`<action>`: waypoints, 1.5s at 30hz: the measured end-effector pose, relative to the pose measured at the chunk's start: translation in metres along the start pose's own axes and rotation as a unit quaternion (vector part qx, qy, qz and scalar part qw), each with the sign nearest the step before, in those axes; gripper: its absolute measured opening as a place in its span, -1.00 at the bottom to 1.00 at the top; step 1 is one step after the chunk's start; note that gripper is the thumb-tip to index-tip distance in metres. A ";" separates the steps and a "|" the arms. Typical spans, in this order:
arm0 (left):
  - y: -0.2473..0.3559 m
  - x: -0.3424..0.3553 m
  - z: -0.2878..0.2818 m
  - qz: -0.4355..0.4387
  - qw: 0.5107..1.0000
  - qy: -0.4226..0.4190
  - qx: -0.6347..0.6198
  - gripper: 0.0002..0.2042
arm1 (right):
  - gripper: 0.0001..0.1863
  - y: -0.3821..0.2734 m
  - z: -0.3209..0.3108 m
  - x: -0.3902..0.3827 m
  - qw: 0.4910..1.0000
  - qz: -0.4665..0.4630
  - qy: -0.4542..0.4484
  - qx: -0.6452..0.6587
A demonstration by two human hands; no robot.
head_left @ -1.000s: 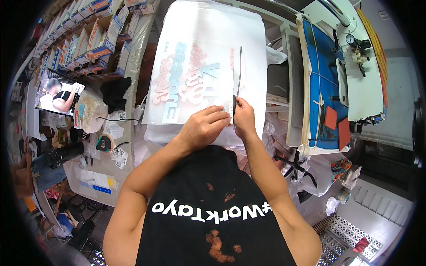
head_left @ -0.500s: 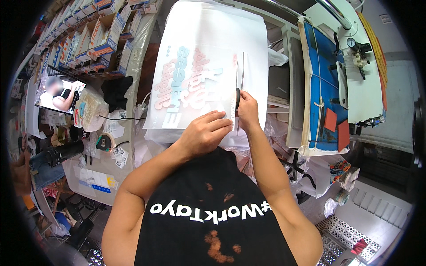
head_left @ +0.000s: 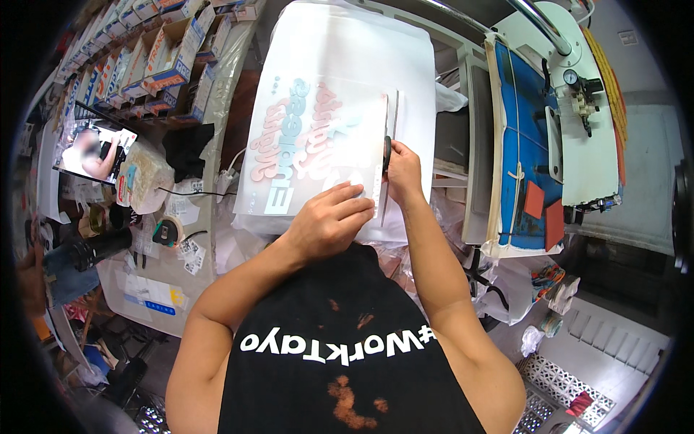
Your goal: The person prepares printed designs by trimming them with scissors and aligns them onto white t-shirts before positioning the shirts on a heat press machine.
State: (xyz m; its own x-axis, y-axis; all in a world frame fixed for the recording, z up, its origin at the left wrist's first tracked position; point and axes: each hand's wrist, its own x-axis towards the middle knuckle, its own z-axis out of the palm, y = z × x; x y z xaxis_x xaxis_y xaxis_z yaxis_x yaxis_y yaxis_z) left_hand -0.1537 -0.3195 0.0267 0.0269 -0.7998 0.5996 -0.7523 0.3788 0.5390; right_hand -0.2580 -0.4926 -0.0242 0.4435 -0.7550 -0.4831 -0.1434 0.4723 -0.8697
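Since the earlier frames the right hand has slid farther up the long metal ruler, its fingers curled narrow around a dark-handled cutting tool that is run along the ruler's edge. The left hand lies flat with fingers spread, holding nothing, apparently to pin the printed transfer sheet against shifting. That sheet lies on the white work surface, beside a heat press.

Knife handle hidden within right hand
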 end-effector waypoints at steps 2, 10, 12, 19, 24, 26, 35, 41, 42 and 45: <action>-0.001 -0.007 -0.001 -0.003 1.000 -0.024 -0.002 -0.85 | -0.77 -0.003 0.000 0.007 1.000 0.001 0.010 -0.005; -0.031 -0.014 0.008 -0.311 0.923 -0.071 0.216 -0.45 | -0.72 -0.002 -0.022 0.013 0.997 -0.009 0.071 -0.003; -0.064 -0.021 0.013 -0.309 0.907 -0.091 0.271 -0.36 | -0.70 -0.019 -0.044 0.008 0.964 -0.084 0.205 -0.146; -0.185 0.004 -0.041 -0.134 0.953 -0.165 0.216 -0.44 | -0.63 0.014 -0.131 -0.085 0.980 -0.027 0.040 -0.195; -0.169 0.027 -0.039 -0.072 0.971 -0.170 0.151 -0.50 | -0.55 0.073 -0.093 -0.155 0.984 0.135 -0.109 0.042; -0.145 0.029 -0.009 -0.045 0.983 -0.155 0.084 -0.51 | -0.55 0.085 -0.070 -0.146 0.986 0.116 -0.097 0.077; -0.102 0.016 0.046 -0.078 0.988 -0.136 0.007 -0.51 | -0.51 0.071 -0.015 -0.124 0.993 0.086 -0.059 0.047; -0.103 0.013 0.049 -0.077 0.989 -0.129 0.001 -0.55 | -0.49 0.079 -0.012 -0.128 0.996 0.067 -0.058 0.021; -0.103 0.013 0.049 -0.076 0.989 -0.126 0.000 -0.55 | -0.49 0.079 -0.011 -0.129 0.996 0.063 -0.057 0.013; -0.102 0.012 0.049 -0.079 0.988 -0.131 0.002 -0.56 | -0.48 0.084 -0.013 -0.128 0.996 0.068 -0.051 0.035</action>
State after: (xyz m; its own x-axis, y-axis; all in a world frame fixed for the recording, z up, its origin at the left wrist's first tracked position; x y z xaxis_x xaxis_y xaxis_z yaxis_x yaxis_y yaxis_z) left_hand -0.1084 -0.3908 -0.0501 -0.0270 -0.9420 0.3346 -0.7554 0.2384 0.6104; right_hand -0.3382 -0.3619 -0.0367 0.5115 -0.6332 -0.5809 -0.1482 0.6009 -0.7854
